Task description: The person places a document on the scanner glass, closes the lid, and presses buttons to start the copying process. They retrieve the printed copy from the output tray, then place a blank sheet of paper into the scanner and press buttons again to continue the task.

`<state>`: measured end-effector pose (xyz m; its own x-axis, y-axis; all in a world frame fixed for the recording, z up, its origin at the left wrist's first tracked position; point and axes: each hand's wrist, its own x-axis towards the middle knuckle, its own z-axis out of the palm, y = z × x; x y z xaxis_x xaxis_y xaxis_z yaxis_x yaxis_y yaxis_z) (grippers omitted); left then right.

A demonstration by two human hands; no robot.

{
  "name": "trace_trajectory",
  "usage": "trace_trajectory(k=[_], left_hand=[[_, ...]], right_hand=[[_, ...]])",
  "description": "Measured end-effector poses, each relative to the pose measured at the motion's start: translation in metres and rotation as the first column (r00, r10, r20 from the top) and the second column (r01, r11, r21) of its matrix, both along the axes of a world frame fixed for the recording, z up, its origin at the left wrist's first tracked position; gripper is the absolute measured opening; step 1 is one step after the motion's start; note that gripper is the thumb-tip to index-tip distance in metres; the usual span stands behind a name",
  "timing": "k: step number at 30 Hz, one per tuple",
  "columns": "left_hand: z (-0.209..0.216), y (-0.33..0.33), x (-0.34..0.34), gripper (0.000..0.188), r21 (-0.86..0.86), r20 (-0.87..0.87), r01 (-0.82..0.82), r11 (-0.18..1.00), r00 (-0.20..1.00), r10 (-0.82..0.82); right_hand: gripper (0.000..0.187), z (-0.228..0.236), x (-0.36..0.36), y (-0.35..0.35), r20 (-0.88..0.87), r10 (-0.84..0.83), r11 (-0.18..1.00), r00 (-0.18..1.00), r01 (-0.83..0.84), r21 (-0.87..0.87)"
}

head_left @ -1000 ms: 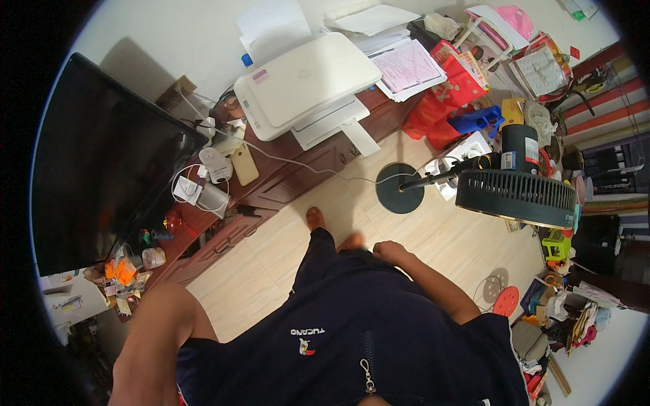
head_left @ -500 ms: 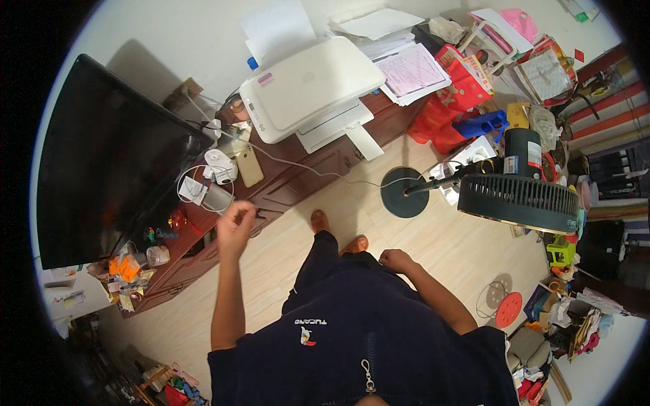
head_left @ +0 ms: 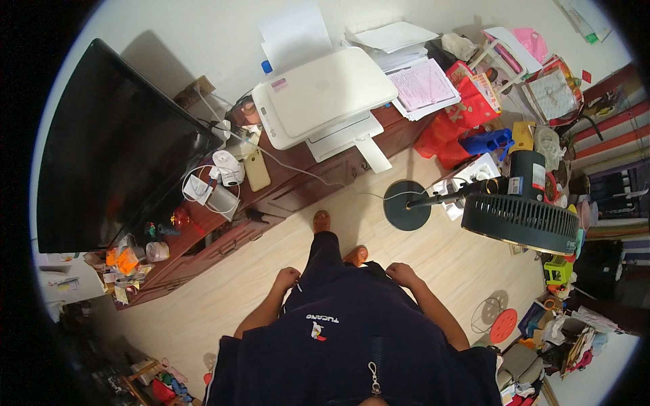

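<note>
glossy white plastic printer [head_left: 323, 101], wood cabinet [head_left: 271, 203]

The one view comes from a camera on my head, looking almost straight down my front to the wooden floor [head_left: 203, 304]. My dark top fills the lower middle, close under the lens, with my left hand [head_left: 286, 279] and right hand [head_left: 404, 274] at its upper edge. Farther off, toward the top, lie the low wooden surface [head_left: 284, 189] with the white printer [head_left: 321, 95] and the black screen [head_left: 108, 149]. The standing fan [head_left: 518, 216] curves along the right rim, bent by the wide lens.
</note>
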<state>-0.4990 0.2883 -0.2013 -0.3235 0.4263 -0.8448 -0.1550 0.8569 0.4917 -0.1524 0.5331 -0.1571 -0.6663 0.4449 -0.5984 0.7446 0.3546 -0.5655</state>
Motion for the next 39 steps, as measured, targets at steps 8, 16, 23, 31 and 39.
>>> trace_trajectory(k=[8,16,23,31,39], left_hand=[[0.001,0.098,-0.076,0.024,0.084,-0.197,0.322,0.943,0.933,-0.301],[0.015,0.152,-0.093,0.02,0.192,-0.087,0.338,0.921,0.941,-0.327],[-0.01,0.135,-0.141,0.019,0.085,-0.142,0.542,0.836,0.837,-0.528],[-0.069,0.127,-0.212,0.018,0.175,-0.264,0.908,0.381,0.416,-0.87],[-0.016,0.174,-0.197,0.025,0.168,-0.051,0.736,0.656,0.671,-0.74]], right_hand=[[0.033,-0.049,0.076,-0.006,0.211,-0.171,0.984,0.963,0.154,0.094],[0.026,-0.014,0.035,-0.026,0.121,-0.206,0.975,0.971,0.193,0.112],[0.034,0.005,-0.043,0.012,0.111,-0.41,0.912,0.905,0.405,0.06],[0.036,0.03,-0.121,0.029,0.119,-0.53,0.846,0.84,0.533,0.006],[0.035,0.014,-0.127,0.02,0.202,-0.49,0.87,0.848,0.492,0.044]])
